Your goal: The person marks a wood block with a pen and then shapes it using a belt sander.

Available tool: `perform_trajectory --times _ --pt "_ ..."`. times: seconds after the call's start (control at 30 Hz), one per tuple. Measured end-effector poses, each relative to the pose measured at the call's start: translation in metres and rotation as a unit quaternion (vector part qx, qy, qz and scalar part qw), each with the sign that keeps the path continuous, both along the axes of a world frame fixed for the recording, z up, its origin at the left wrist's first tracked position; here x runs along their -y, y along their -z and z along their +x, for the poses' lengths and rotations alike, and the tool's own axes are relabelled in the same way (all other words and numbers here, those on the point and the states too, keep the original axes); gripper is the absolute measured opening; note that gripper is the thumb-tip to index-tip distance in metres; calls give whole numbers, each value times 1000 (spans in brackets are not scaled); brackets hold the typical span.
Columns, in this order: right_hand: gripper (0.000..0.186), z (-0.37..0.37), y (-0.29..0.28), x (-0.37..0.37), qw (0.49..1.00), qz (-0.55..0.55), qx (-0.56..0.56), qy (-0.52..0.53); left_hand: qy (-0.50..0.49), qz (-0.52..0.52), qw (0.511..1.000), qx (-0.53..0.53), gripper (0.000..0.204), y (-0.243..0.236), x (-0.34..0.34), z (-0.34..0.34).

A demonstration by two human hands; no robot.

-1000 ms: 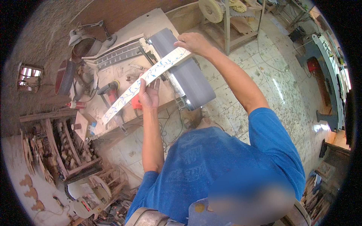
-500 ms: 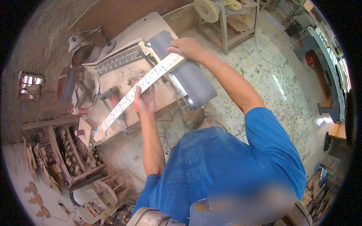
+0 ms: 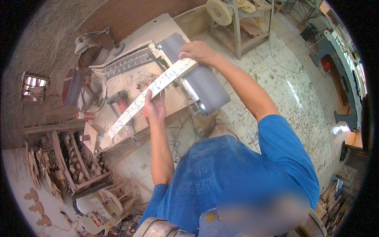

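A long white strip with a blue vine pattern slants across the workbench, its upper end over the wide grey belt of a belt sander. My right hand is closed on that upper end, thumb on the near side. Further down the strip, my left hand grips it near its middle from the side and below. The strip's lower end reaches past the bench's left corner. Whether its underside touches the belt is hidden.
A red and black angle grinder lies on the dusty workbench beside the strip. A desk lamp and a red bottle stand at the left. Wooden racks with offcuts sit lower left. Behind the sander is a stand with a round buffing wheel.
The whole view has shifted slightly. Both hands keep their grip, and the strip stays at nearly the same place over the belt.
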State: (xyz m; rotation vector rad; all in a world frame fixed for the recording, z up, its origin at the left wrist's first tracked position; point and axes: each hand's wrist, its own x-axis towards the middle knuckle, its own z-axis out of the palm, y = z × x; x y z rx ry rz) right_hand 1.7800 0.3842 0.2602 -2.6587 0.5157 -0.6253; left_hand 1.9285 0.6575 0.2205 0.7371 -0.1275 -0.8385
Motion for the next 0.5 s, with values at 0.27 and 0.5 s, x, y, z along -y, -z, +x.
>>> perform_trajectory --times 0.27,0.5 --pt "47 -5 3 5 999 -6 47 -3 -5 10 1000 -5 48 -3 8 -8" --pt "49 -5 0 9 999 13 41 7 4 -1 1000 -13 46 -4 13 -6"
